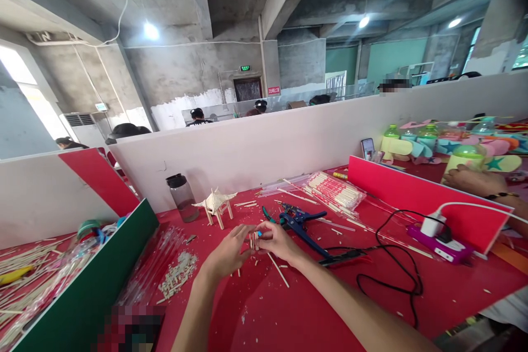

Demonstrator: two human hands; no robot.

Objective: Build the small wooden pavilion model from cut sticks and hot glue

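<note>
Right of the curved-roofed, pale wooden-stick pavilion model point(215, 202), on its near side, the left hand point(226, 253) and right hand point(281, 243) pinch a small pale wooden-stick piece point(253, 241) between them. Its long axis is unclear; the left hand sits nearer the pavilion model.
</note>
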